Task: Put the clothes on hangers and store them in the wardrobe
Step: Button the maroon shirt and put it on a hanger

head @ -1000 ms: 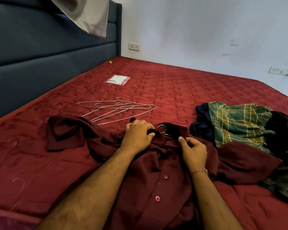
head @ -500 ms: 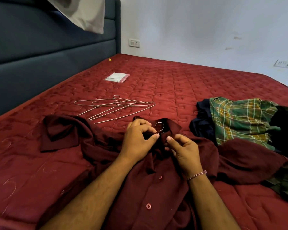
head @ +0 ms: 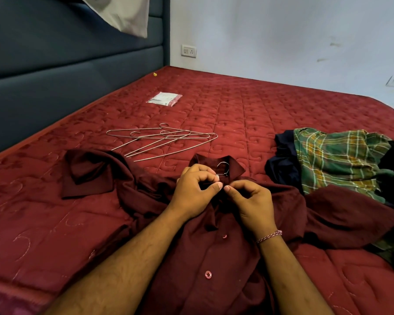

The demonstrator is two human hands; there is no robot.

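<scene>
A maroon button shirt point(head: 205, 253) lies spread on the red mattress point(head: 271, 114) in front of me. A metal hanger is inside it; only its hook point(head: 223, 168) sticks out at the collar. My left hand point(head: 195, 193) and my right hand point(head: 251, 201) meet just below the collar, fingers curled, each pinching the shirt's front edge near the top button. Several spare wire hangers point(head: 162, 140) lie in a loose stack beyond the shirt. To the right sits a pile of clothes with a green plaid shirt point(head: 337, 160) on top.
A dark blue padded headboard point(head: 66, 71) runs along the left. A small clear plastic packet point(head: 164, 98) lies farther back on the mattress. A pale wall with sockets point(head: 188, 51) closes off the far side. A light cloth point(head: 128, 14) hangs at top left.
Both hands moved from the shirt's shoulders to the middle under the collar and now pinch the placket together. The hanger hook shows more clearly at the collar.
</scene>
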